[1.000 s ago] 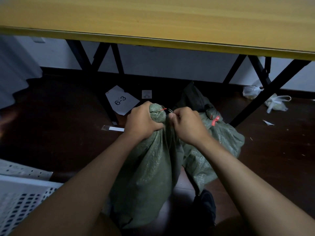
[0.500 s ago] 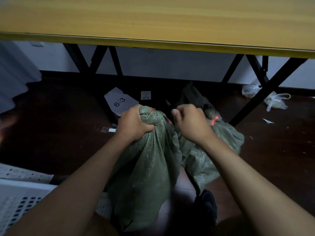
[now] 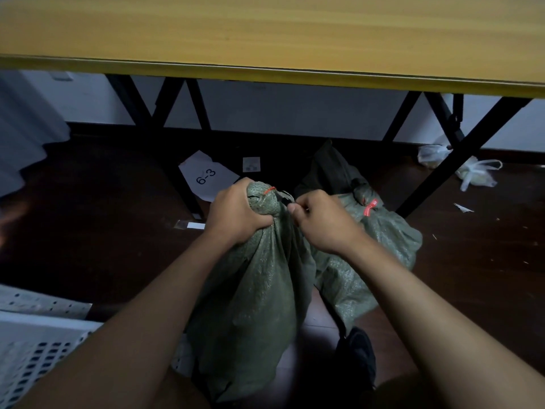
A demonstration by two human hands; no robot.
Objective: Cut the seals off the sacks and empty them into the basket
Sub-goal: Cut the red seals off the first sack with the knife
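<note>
Woven green sack is gripped at its bunched, red-sealed neck by the left hand; a small dark tool is pinched by the right hand.

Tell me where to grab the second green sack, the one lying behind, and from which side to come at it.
Grip the second sack at its bunched neck, probably just below the red seal. The fabric gathers there into a narrow bundle a hand can close around, while the body spreads wide and slack. Come from above on the right, since the right hand is nearest and the near sack blocks the left.
</note>
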